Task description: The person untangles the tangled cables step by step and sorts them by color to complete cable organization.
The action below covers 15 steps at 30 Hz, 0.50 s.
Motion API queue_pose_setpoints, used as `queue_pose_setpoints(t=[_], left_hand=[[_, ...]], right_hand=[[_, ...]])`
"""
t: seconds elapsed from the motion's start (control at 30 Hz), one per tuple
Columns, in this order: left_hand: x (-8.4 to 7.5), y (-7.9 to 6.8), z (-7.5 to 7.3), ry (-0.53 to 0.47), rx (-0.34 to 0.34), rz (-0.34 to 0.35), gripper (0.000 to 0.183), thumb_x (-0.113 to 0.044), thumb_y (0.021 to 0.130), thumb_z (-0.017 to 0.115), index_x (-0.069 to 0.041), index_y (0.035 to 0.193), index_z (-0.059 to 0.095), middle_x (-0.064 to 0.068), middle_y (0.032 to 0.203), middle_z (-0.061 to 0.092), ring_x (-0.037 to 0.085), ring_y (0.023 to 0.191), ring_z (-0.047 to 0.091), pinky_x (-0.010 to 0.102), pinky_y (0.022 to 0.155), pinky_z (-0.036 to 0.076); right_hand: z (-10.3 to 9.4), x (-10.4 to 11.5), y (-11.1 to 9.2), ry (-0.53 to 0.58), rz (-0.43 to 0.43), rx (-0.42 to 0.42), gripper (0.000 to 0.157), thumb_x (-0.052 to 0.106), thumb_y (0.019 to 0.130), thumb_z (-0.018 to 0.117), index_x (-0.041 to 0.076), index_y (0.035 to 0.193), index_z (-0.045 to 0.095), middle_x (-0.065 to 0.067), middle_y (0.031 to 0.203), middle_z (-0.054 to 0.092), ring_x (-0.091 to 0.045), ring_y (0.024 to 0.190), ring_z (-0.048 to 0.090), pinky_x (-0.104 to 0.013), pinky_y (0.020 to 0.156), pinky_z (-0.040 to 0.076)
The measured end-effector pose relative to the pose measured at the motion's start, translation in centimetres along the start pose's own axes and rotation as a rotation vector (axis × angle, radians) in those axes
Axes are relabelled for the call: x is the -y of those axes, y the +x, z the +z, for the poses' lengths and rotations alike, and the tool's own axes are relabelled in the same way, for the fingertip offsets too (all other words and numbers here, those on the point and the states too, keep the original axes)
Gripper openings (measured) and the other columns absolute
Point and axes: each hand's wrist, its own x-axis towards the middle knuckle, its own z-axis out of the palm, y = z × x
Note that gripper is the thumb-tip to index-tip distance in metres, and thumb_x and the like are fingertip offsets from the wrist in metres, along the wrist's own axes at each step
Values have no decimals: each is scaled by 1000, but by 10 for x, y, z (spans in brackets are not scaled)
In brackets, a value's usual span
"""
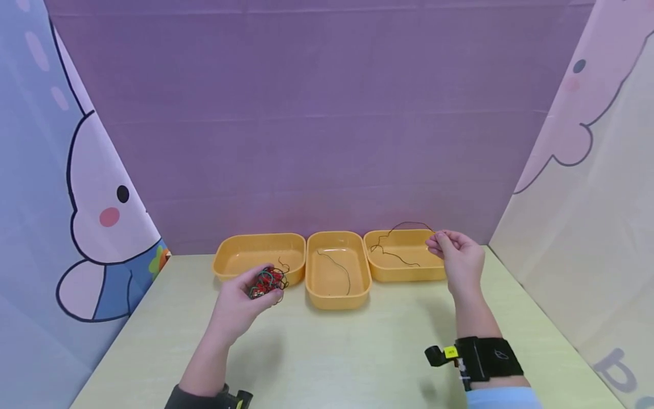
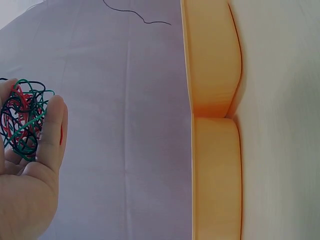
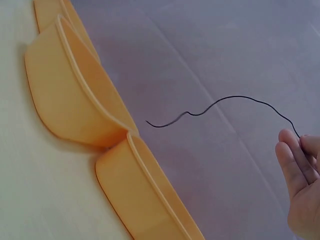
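My left hand (image 1: 237, 309) holds a tangled bundle of red, green and black wires (image 1: 267, 282) between thumb and fingers, in front of the left yellow tray (image 1: 230, 276). Loose ends stick out of the bundle. Over at the right, my right hand (image 1: 464, 264) pinches one end of a thin black wire (image 3: 237, 97). That wire arcs leftward over the right yellow tray (image 1: 409, 276), its far end hanging free. Inside this tray lies another dark wire (image 1: 401, 259). A thin greenish wire (image 1: 341, 267) rests in the middle yellow tray (image 1: 338, 302).
The three trays stand side by side at the back of the pale table (image 1: 347, 358), against a purple backdrop (image 1: 327, 125). Printed cartoon panels (image 1: 112, 227) flank the table on both sides.
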Motion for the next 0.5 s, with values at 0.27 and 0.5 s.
queue_pose_setpoints(t=[0.27,0.5], left_hand=[[-5,0,0,5,-1,-14,50,-15,79,80,-13,124,61,7,104,68,19,89,63,29,69,57],[-33,-6,1,31,3,-43,48,-8,81,76,-7,125,59,10,104,68,18,88,63,27,69,56]], right_hand=[[-2,-14,24,-153,60,-34,26,13,93,64,-10,106,62,-23,100,66,-24,85,67,-28,72,56],[-4,-38,38,-281,105,3,26,12,95,60,-11,107,62,-18,92,68,-21,80,67,-27,68,56]])
